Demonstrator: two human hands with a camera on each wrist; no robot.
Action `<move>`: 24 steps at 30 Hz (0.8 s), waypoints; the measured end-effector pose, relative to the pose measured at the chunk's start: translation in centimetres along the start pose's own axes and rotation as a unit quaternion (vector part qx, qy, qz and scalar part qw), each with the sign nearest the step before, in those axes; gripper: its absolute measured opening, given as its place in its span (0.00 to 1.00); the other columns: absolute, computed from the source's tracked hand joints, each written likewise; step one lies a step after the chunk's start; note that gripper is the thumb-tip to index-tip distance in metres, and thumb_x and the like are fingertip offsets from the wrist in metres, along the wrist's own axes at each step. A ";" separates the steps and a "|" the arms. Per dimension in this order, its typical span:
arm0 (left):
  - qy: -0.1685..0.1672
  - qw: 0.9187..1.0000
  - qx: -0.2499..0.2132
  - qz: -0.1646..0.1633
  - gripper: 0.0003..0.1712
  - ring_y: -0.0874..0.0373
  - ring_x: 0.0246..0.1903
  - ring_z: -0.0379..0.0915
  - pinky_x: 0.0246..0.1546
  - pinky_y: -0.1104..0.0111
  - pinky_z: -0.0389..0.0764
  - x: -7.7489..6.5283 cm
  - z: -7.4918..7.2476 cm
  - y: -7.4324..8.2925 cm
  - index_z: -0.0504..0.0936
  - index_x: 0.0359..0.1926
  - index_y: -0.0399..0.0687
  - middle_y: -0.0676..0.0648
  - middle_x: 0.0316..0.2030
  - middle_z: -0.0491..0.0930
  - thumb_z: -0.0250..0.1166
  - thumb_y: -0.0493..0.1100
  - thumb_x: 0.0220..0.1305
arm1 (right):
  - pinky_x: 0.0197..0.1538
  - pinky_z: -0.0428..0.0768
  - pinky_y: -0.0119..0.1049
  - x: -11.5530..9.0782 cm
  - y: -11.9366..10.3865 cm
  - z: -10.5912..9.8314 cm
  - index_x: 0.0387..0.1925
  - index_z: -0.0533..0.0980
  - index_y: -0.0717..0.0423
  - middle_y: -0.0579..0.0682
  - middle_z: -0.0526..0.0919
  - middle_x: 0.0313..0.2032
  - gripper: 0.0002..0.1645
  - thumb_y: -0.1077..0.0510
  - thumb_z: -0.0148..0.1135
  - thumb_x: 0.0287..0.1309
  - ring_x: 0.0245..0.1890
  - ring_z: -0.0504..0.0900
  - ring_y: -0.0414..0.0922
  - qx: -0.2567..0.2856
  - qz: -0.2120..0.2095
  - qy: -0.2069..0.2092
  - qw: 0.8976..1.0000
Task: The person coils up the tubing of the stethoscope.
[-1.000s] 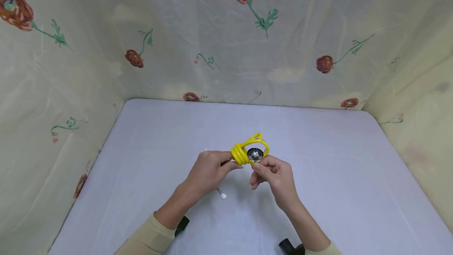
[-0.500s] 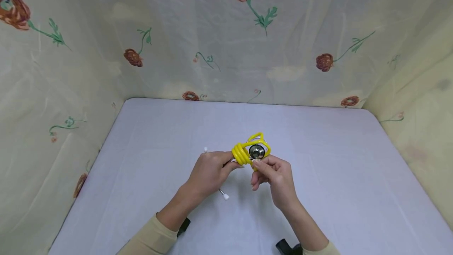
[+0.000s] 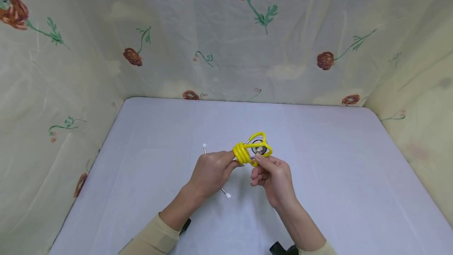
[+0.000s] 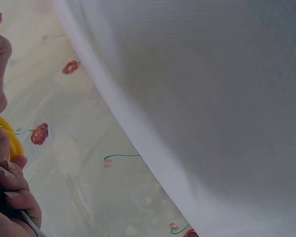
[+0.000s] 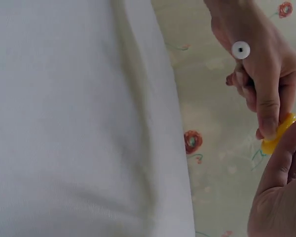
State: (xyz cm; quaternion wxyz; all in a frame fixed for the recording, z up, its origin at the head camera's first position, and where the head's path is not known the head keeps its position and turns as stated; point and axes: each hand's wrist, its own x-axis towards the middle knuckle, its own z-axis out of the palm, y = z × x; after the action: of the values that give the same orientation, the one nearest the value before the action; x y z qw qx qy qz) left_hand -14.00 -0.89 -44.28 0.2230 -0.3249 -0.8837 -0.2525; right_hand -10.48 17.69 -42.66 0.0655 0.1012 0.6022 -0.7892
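A stethoscope with coiled yellow tubing (image 3: 241,153) is held above the table in the head view. My left hand (image 3: 210,170) grips it at the left of the coil, around its metal ear tubes. White ear tips (image 3: 228,195) stick out on either side of that hand. With thumb and fingers my right hand (image 3: 277,180) pinches the stethoscope near the round metal chest piece (image 3: 260,147), which sits within a yellow loop. In the right wrist view, one ear tip (image 5: 240,50) shows in front of the left hand. Both palms are largely hidden.
A white cloth covers the table (image 3: 159,129). Flower-printed curtains (image 3: 226,38) enclose it at the back and both sides. Dark wrist-camera mounts (image 3: 283,248) show under the forearms near the front.
The chest piece has turned and shifted up and slightly right, farther behind the yellow loop. The right thumb has moved up with it. More of the ear tips shows beside the left hand.
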 end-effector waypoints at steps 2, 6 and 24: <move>0.007 1.000 0.016 0.015 0.16 0.69 0.16 0.67 0.19 0.82 0.66 -0.1 0.1 0.0 0.85 0.42 0.45 0.54 0.24 0.86 0.72 0.51 0.58 | 0.25 0.80 0.32 0.2 -0.1 -0.2 0.23 0.78 0.55 0.43 0.79 0.13 0.18 0.54 0.56 0.70 0.13 0.77 0.38 0.025 0.038 -0.005 0.999; 0.015 0.998 0.048 0.041 0.15 0.68 0.15 0.69 0.18 0.80 0.67 -0.2 0.3 0.0 0.84 0.39 0.45 0.54 0.23 0.86 0.72 0.50 0.58 | 0.26 0.79 0.32 0.4 -0.1 -0.5 0.21 0.79 0.52 0.43 0.78 0.12 0.20 0.55 0.54 0.70 0.13 0.76 0.38 0.062 0.085 -0.009 0.994; 0.017 0.993 0.093 0.075 0.13 0.67 0.14 0.68 0.17 0.78 0.68 -0.3 1.3 0.1 0.83 0.36 0.47 0.55 0.18 0.81 0.72 0.51 0.59 | 0.26 0.74 0.31 0.6 0.6 -1.1 0.28 0.76 0.51 0.41 0.75 0.12 0.13 0.57 0.52 0.70 0.11 0.69 0.37 0.104 0.098 0.006 0.990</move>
State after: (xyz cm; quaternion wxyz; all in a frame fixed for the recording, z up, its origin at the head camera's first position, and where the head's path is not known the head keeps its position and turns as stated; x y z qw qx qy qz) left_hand -14.03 -0.22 -45.48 0.2853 -0.3638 -0.8727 -0.1568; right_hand -10.85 18.65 -43.66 0.1279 0.1713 0.5040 -0.8368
